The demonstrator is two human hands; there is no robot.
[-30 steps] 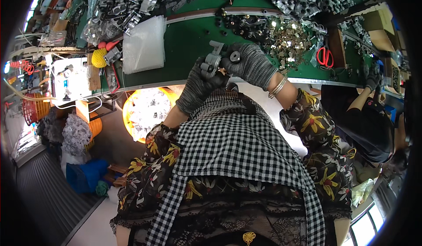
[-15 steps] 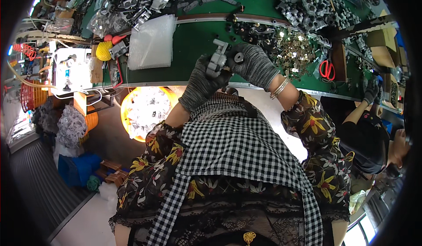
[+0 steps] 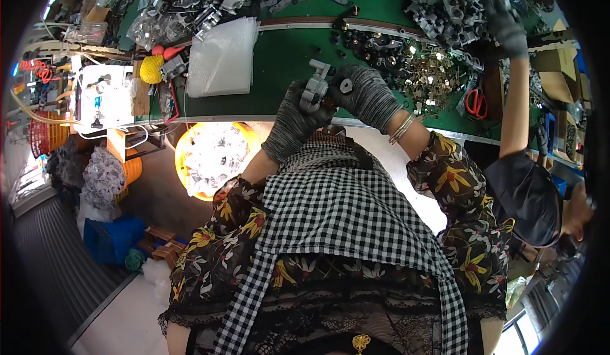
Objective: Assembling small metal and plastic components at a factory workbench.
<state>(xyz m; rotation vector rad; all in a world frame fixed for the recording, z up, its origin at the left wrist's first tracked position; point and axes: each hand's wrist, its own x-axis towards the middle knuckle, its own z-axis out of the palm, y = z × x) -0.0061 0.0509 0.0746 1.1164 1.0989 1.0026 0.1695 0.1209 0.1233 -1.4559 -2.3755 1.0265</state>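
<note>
My left hand [image 3: 293,119], in a grey knit glove, is closed around a grey cast-metal brake caliper [image 3: 315,87] held above the near edge of the bench. Close against its right side is my right hand [image 3: 367,96], gloved the same way. Its fingers are bent around a small dark round piece with a pale centre [image 3: 346,86]. Fingers hide where the piece and the caliper meet, so I cannot tell if they touch. Straight beyond my hands, small black parts [image 3: 372,45] lie scattered along the bench.
A stack of clear plastic sheets [image 3: 221,60] lies left on the green bench [image 3: 279,53]. Shiny metal clips [image 3: 432,75] and red-handled scissors [image 3: 475,103] are to the right. Caliper heaps [image 3: 438,6] stand beyond. A co-worker's arm [image 3: 515,101] reaches over the far right. An orange basket [image 3: 184,164] sits below.
The co-worker on the right has stretched a gloved hand out to the far caliper heap. My hands keep nearly the same grip and place; the view has shifted slightly.
</note>
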